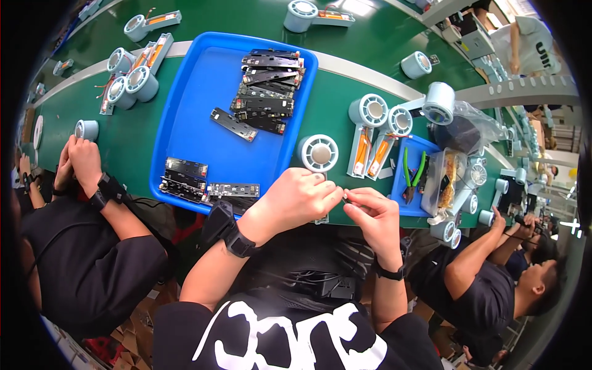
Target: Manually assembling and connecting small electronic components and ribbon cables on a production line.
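I'm pinching a tiny dark part [345, 198] btwn both hands at the counter [333, 117] edge: left hand [300, 198] w/ closed grip, right hand [374, 213] w/ fingertip grip, steadying it for fine work. Round white fan unit [319, 153] is sitting just beyond; blue tray [185, 117] w/ circuit boards [266, 86] is lying farther.

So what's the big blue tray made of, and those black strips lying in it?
The blue tray looks like moulded plastic: one even colour, rounded rim, a soft shine. The black strips seem to be circuit boards, flat and matt with tiny pale parts on them. The pliers beside them look like metal with green plastic handles.
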The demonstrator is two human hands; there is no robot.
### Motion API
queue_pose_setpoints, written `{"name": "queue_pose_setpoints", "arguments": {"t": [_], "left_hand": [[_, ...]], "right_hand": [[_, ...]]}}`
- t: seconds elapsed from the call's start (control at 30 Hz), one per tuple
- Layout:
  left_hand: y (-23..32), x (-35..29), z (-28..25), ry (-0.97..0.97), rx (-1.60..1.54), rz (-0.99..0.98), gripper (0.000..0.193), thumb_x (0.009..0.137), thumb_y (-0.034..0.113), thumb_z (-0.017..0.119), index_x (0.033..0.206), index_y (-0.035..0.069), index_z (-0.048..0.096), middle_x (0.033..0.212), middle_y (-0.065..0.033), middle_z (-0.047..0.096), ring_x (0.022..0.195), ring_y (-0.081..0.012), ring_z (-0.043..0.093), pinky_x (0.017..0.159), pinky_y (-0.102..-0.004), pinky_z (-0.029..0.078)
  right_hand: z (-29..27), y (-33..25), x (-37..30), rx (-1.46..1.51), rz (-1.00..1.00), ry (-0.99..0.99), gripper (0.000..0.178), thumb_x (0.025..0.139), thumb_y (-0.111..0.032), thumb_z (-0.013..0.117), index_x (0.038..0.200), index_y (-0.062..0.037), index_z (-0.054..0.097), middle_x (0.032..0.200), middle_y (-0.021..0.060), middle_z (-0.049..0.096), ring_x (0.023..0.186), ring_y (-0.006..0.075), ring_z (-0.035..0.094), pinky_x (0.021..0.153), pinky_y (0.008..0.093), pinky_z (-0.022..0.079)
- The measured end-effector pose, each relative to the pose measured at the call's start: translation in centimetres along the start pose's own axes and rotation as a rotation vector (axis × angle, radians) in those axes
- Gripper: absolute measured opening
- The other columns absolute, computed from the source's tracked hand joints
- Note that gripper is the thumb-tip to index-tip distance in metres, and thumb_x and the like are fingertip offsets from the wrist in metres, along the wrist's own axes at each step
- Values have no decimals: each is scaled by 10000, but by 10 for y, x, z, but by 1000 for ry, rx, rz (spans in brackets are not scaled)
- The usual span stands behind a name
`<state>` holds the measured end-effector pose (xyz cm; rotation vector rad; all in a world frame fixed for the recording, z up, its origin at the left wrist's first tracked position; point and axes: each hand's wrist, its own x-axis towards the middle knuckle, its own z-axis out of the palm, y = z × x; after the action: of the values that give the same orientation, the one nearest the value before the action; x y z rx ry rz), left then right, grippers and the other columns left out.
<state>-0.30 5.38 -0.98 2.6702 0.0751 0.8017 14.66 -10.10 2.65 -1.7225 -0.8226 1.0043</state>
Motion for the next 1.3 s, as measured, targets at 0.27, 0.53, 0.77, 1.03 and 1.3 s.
{"name": "queue_pose_setpoints", "arguments": {"t": [0.27,0.53,0.77,1.03,1.3], "left_hand": [[-5,1,0,-52,-6,28,148,775,146,694,908,82,682,689,19,611,655,-139,669,559,-291,508],[-13,-9,-3,-79,-78,-49,148,781,155,691,914,96,664,684,11,598,658,-154,668,562,-306,519],[0,-16,-8,-31,-65,-61,137,776,147,681,904,107,651,722,-4,574,678,-180,656,554,-324,517],[12,-7,10,22,-66,-100,122,762,138,663,758,107,545,705,-30,532,664,-229,640,548,-371,510],[10,-15,-9,35,-67,-146,158,720,154,704,801,124,572,728,-5,552,705,-180,654,574,-330,491]], "right_hand": [[-7,-6,8,-165,-3,-67,246,851,1,766,1096,32,752,1001,71,738,769,48,657,670,188,524],[0,-37,14,-519,-185,-154,280,825,14,755,1104,31,734,1056,144,738,914,224,719,805,313,558],[-1,-150,174,-860,-856,93,363,820,-5,690,1182,16,665,1166,208,704,1134,366,660,966,395,525],[-18,-101,353,-1553,-379,-129,778,703,85,677,1421,-167,516,1309,157,587,1219,365,590,1022,478,497],[23,-199,328,-1100,-465,-230,697,762,-408,808,1229,48,563,1021,179,702,952,285,688,801,389,560]]}}
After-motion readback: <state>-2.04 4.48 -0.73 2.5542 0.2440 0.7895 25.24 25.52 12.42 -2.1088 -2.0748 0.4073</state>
